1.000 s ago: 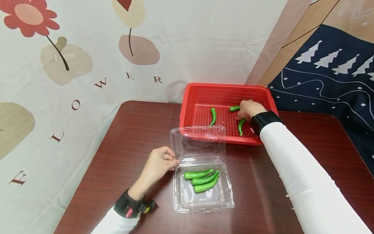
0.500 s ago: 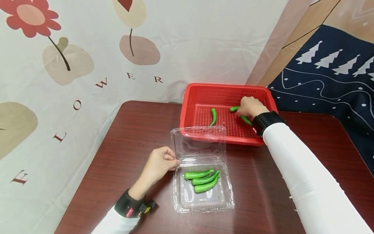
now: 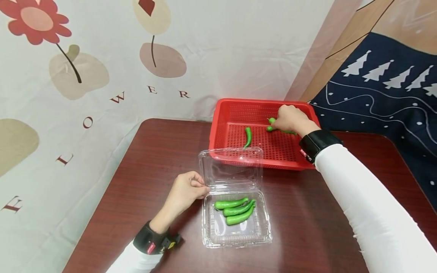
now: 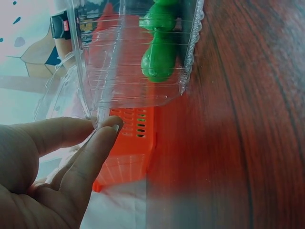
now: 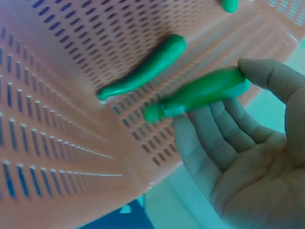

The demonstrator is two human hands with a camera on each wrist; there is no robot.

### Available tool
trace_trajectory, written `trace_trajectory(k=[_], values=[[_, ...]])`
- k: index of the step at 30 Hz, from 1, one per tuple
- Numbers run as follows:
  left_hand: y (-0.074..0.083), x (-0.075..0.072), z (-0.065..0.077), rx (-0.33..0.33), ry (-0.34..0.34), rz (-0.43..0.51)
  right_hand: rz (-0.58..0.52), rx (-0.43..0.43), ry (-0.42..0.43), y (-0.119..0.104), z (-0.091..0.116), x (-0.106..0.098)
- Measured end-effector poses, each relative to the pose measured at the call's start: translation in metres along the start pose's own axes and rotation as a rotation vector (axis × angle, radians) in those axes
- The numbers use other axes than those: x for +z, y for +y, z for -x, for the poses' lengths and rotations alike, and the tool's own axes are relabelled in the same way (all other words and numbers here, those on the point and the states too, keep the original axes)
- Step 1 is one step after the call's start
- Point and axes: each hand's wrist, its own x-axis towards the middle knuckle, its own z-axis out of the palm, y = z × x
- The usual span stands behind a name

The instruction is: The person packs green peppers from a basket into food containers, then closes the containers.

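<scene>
My left hand pinches the edge of a clear plastic clamshell box near its hinge. Its lid stands up, overlapping the basket's front from this angle. Several green chili peppers lie side by side in the base. Inside the red basket, my right hand holds a green chili pepper between thumb and fingers. Beside it on the basket floor lies another pepper. A separate curved pepper is further left in the basket. In the head view, my right hand partly hides the peppers near it.
The basket sits at the back of the dark red wooden table. A pale printed cloth hangs behind, and a navy cloth with white trees hangs at the right.
My right hand has moved slightly up and back within the basket, and the pepper under it has shifted along and swung round with it. The left hand stays at the box edge.
</scene>
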Motion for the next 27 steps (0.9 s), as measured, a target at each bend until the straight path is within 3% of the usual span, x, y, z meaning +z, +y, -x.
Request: trace_trajectory(k=[5, 13, 27], values=[[-0.001, 0.0, 0.0, -0.005, -0.003, 0.016, 0.006, -0.078, 0.07, -0.012, 0.012, -0.009], [-0.001, -0.001, 0.0, 0.008, 0.0, 0.017, -0.002, -0.131, 0.188, -0.027, 0.04, -0.024], [-0.001, 0.001, 0.0, 0.013, 0.001, 0.014, -0.139, -0.285, 0.335, -0.049, 0.094, -0.011]])
